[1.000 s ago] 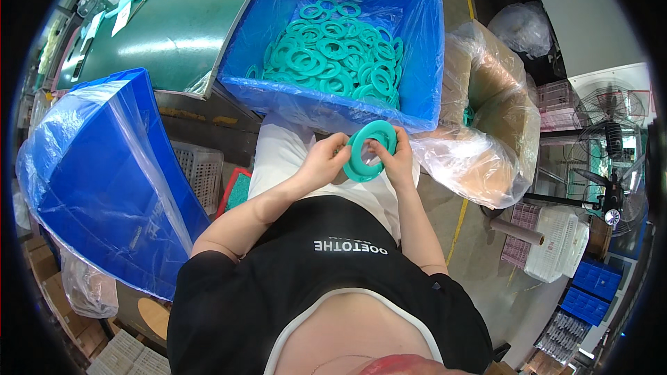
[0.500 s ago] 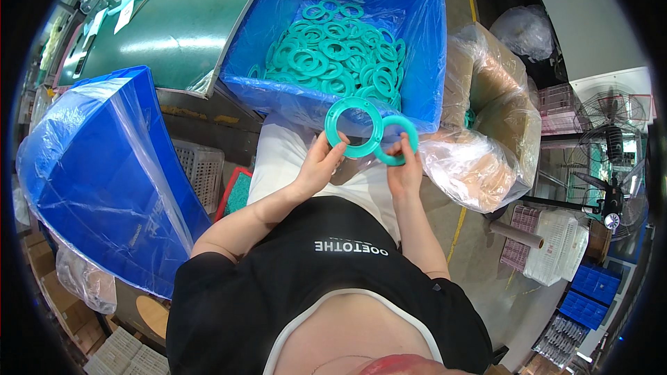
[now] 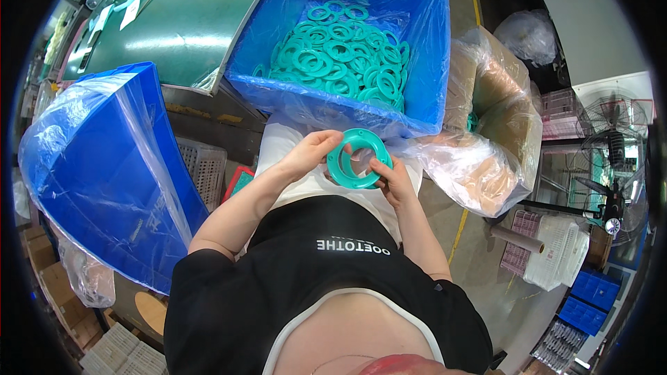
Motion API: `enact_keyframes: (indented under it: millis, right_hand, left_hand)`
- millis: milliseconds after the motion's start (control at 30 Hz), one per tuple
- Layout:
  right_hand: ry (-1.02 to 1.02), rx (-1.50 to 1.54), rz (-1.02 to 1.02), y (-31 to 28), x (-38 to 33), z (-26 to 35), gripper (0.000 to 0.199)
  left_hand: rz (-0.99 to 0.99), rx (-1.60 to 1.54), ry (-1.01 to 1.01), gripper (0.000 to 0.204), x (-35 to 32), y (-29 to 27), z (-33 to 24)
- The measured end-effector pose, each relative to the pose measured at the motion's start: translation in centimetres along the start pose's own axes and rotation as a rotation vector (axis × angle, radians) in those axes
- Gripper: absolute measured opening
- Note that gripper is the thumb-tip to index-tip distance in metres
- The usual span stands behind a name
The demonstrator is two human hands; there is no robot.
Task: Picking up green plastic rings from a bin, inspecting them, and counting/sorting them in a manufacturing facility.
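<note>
The left hand (image 3: 309,155) and right hand (image 3: 390,179) were together, clamped on one teal plastic ring (image 3: 359,159) just below the blue ring-filled bin (image 3: 417,107). It looked like an inspection step; turning the ring seemed next.

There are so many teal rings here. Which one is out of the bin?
The teal ring held between the left hand and right hand; the others lie heaped in the blue bin.
</note>
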State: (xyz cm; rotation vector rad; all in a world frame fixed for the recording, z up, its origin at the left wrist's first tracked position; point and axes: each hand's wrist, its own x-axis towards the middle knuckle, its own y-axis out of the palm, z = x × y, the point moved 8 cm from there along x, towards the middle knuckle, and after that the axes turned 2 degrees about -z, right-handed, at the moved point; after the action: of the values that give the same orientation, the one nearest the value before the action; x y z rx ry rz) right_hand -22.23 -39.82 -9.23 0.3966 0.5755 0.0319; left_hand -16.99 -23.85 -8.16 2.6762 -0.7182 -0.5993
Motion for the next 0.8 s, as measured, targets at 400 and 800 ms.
enact_keyframes:
  millis: [400, 800]
  right_hand:
    - [-0.069, 0.056, -0.090, 0.3, -0.4, 0.1, 0.024]
    - [-0.743, -0.833, -0.394, 1.5, -2.6, 5.3, 0.017]
  left_hand:
    - [-0.354, 1.043, 0.782, 0.020, -2.2, 0.8, -5.4]
    - [-0.052, -0.205, -0.110, 0.024, -0.8, 0.2, 2.2]
